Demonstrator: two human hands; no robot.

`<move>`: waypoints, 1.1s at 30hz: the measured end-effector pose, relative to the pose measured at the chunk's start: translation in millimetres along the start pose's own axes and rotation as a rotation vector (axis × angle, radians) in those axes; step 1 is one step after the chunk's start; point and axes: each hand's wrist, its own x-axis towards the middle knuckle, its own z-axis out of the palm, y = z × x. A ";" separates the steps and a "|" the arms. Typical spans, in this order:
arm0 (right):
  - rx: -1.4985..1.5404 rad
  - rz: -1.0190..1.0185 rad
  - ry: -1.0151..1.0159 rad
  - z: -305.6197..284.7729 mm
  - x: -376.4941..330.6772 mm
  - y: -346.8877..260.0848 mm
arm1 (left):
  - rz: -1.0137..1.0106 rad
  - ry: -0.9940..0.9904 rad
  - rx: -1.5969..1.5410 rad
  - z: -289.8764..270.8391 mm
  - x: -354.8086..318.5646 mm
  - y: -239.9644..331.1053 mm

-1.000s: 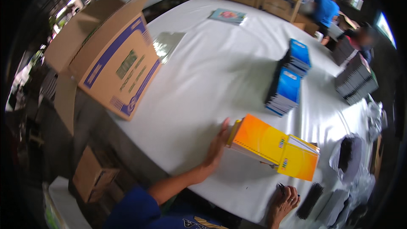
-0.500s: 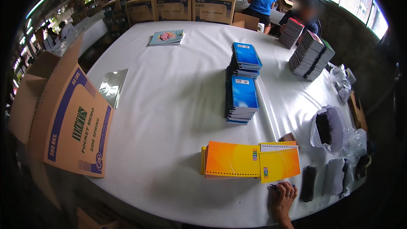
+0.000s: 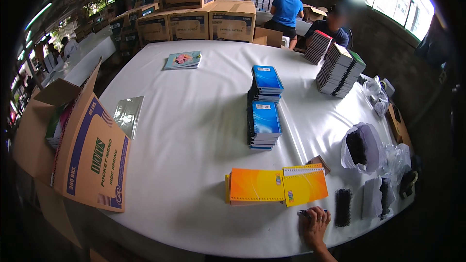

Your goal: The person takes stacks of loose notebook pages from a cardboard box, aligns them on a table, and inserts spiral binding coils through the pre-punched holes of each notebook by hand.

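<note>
My right hand (image 3: pixel 316 227) rests on the white table near its front edge. Its fingers are curled around a small dark tool (image 3: pixel 304 212) whose ends stick out on both sides; its kind I cannot make out. Just beyond the hand lie unbound yellow-and-orange pads, a left stack (image 3: pixel 255 184) and a right stack (image 3: pixel 307 189), with punched holes along their edges. A bundle of black spiral coils (image 3: pixel 343 207) lies to the right of the hand. My left hand is out of view.
Blue spiral notebooks (image 3: pixel 266 116) stand stacked mid-table. An open carton (image 3: pixel 99 153) fills the left side. White bags (image 3: pixel 371 153) with black coils line the right edge. Thicker notebook stacks (image 3: pixel 335 70) stand far right, near a seated person. Cartons (image 3: pixel 232 22) sit behind the table.
The view has tilted up and turned slightly right, so everything sits a bit further left. My right hand keeps the dark tool in the same place beside the pads.
</note>
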 end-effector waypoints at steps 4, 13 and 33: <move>0.003 -0.015 -0.017 -1.0 -2.7 -2.4 | -0.026 -0.024 0.037 2.0 2.7 -24.8; 0.099 -0.075 0.070 3.8 -6.5 6.4 | -0.079 -0.366 0.148 -27.9 10.3 -79.5; 0.132 -0.072 0.202 5.6 -12.6 83.9 | 1.025 -0.121 -0.463 -28.0 -205.3 449.4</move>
